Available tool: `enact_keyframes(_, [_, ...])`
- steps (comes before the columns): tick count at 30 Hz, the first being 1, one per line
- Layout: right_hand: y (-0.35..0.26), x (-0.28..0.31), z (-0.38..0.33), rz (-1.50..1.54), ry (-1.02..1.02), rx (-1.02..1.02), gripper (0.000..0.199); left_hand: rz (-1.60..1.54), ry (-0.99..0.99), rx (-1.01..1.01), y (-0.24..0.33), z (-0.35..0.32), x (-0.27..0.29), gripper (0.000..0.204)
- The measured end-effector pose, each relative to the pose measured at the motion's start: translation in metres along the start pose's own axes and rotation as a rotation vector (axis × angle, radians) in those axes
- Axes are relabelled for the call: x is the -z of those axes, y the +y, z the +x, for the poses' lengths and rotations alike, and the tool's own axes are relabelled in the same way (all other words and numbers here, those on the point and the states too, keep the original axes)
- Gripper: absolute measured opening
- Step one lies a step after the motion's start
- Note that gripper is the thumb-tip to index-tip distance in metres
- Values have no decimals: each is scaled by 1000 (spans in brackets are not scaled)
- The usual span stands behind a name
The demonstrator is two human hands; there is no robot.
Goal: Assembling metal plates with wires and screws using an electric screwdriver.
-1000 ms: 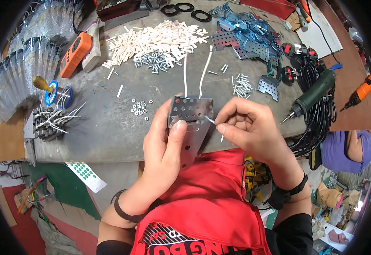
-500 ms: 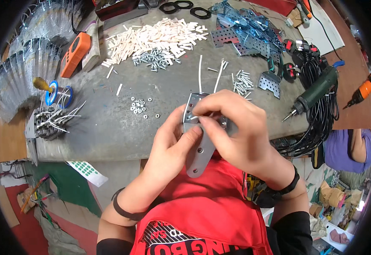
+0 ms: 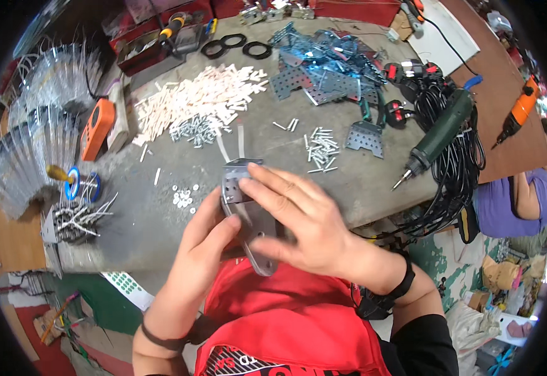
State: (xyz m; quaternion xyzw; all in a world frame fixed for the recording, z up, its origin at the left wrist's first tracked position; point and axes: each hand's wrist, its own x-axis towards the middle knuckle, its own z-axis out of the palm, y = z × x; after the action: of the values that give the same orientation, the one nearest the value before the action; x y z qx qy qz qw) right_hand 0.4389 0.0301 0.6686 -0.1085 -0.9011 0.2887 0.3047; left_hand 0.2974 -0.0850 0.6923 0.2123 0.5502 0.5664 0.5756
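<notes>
My left hand [image 3: 201, 235] grips a grey metal bracket [image 3: 257, 225] along its left side, with the thumb lying on its face. It has a perforated upper part and a long plate with a rounded lower end, tilted above the bench's front edge. Two white leads [image 3: 241, 141] stick out at its top. My right hand [image 3: 317, 229] rests its stretched fingers on the bracket's upper right, the thumb held away; no separate item shows in it. Small white-looking nuts [image 3: 183, 198] lie left of the bracket. A pile of screws [image 3: 322, 150] lies beyond my right hand.
White sticks [image 3: 201, 94] and screws [image 3: 193, 130] are heaped at the back. Perforated plates [image 3: 330, 84] pile up at the back right. A green electric screwdriver [image 3: 439, 135] lies on black cables [image 3: 458, 150]. Solder spools [image 3: 82, 187] and an orange device [image 3: 98, 128] stand left.
My right fingers have gone from a pinch at the bracket's face to stretched out over its upper right. The view has shifted, so the bench items sit lower and further left.
</notes>
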Motion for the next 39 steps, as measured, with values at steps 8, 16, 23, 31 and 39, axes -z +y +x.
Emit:
enact_keyframes(8, [11, -10, -31, 37, 126, -174, 79, 1415, -48, -416, 84, 45, -40, 21])
enact_keyframes(16, [7, -12, -42, 16, 252, -122, 74, 2002, -592, -787, 78, 155, -176, 16])
enact_keyframes(23, [7, -9, -47, 72, 259, -240, 77, 2024, -657, -914, 50, 186, -177, 20])
enact_keyframes(31, [-5, -15, -49, -49, 285, -149, 81, 1372, -23, -1397, 105, 85, -88, 15])
enact_keyframes(39, [-23, -33, -46, 39, 129, -174, 71, 1081, 381, -826, -14, 5, 21, 18])
